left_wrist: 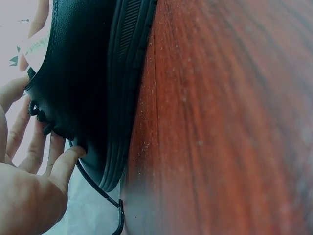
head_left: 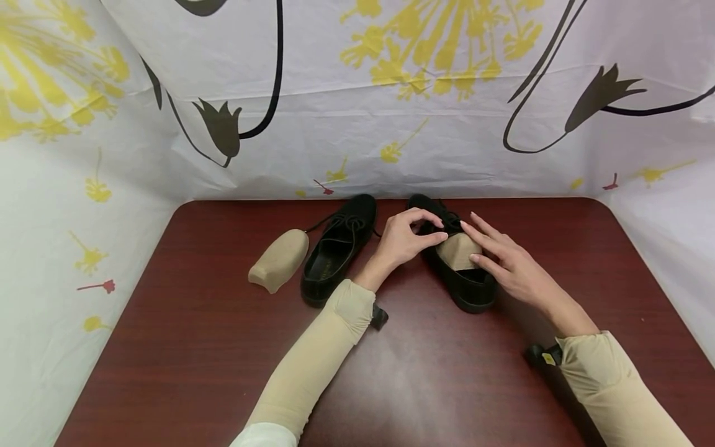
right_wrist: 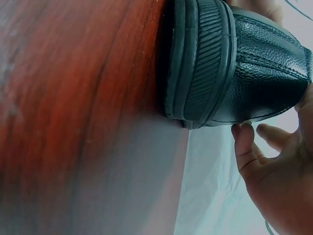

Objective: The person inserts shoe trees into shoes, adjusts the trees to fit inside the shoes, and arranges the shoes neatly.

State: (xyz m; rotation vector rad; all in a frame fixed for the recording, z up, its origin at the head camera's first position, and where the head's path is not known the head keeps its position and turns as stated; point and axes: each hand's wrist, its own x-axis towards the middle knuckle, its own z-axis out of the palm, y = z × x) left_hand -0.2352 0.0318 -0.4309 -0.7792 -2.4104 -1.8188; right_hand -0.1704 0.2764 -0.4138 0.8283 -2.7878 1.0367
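Note:
On the right stands a black lace-up shoe [head_left: 469,295] with a tan moulded shoe form [head_left: 455,250] partly inside its opening. My left hand [head_left: 398,239] holds the shoe at its lace area, thumb and fingers bent; the left wrist view shows one fingertip on the side of the shoe's front. My right hand [head_left: 522,270] reaches in from the other side with fairly straight fingers, thumb and forefinger touching the form. In the right wrist view, fingers [right_wrist: 243,147] meet the shoe's side. The form's front part is hidden inside the shoe.
A second black shoe [head_left: 321,292] stands to the left, its lace untied. Beside it lies another tan shoe form [head_left: 279,259]. The reddish-brown table [head_left: 184,347] ends at the back against a white patterned cloth [head_left: 313,149].

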